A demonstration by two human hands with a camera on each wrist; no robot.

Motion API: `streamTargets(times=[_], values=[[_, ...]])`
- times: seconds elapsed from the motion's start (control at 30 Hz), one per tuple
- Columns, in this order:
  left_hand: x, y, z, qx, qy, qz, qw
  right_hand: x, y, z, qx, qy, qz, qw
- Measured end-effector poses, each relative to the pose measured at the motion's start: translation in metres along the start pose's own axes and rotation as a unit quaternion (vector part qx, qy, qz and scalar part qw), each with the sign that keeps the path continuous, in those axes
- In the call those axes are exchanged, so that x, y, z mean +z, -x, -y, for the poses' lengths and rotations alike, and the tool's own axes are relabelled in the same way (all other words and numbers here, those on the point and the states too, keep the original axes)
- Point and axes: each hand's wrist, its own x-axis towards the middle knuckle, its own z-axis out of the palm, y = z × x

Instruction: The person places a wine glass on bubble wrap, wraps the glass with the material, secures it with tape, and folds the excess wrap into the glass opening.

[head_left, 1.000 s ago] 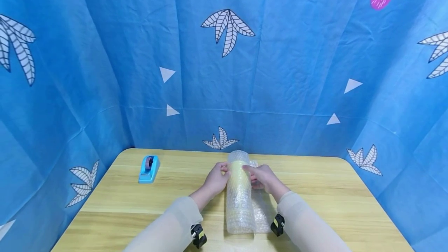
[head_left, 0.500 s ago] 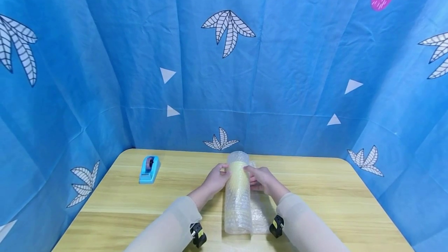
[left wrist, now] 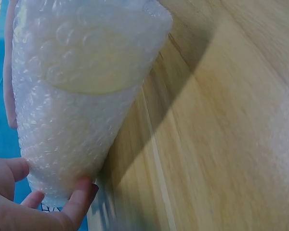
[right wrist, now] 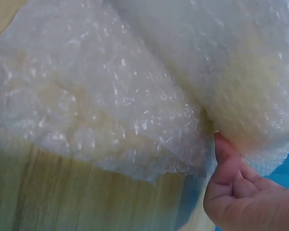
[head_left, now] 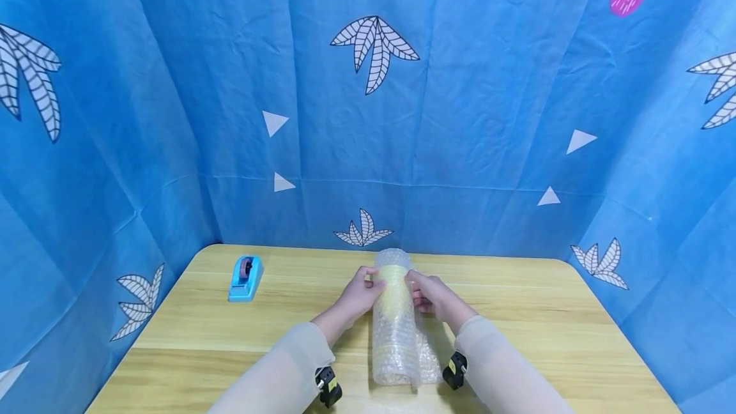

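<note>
A roll of clear bubble wrap (head_left: 393,331) with something yellowish inside lies lengthwise on the table, its loose flap (head_left: 427,360) spread to the right. My left hand (head_left: 358,292) grips the roll's left side near its far end; in the left wrist view that hand's (left wrist: 43,202) thumb and fingers press around the wrap (left wrist: 77,115). On the opposite side, my right hand (head_left: 434,296) holds the roll, thumb on top and fingers curled beside the flap. The right wrist view shows this hand (right wrist: 245,192) against the wrap (right wrist: 255,91), with the flap (right wrist: 96,96) lying beside it.
A blue tape dispenser (head_left: 245,278) with a small roll of tape stands at the table's back left. Behind the wooden table (head_left: 552,324) and along its sides hangs a blue patterned curtain (head_left: 489,114).
The roll has shifted slightly left, then back right, with both hands on it. The left thumb now reaches a little farther over the wrap.
</note>
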Motion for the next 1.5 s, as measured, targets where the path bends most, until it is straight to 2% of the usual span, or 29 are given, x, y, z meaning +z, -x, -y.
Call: streamTargets(times=[0.27,0.5,0.73,1.03,1.5], values=[[0.003,-0.002,0.000,0.000,-0.005,-0.002,1.0000,-0.001,0.000,-0.001,-0.016,-0.015,0.004,0.9997],[0.005,-0.002,-0.002,0.004,-0.028,-0.016,0.9995,-0.003,0.002,-0.002,-0.021,-0.021,0.006,0.9995],[0.008,-0.002,-0.004,0.017,-0.038,-0.020,0.9989,-0.004,0.002,-0.001,-0.023,-0.021,0.010,0.9995],[0.012,0.000,-0.004,-0.001,-0.050,-0.048,0.9976,-0.001,0.006,0.003,-0.024,0.009,0.010,0.9996],[0.012,-0.003,0.005,-0.006,-0.027,-0.034,0.9990,-0.002,0.004,0.000,-0.024,-0.003,-0.005,0.9997]])
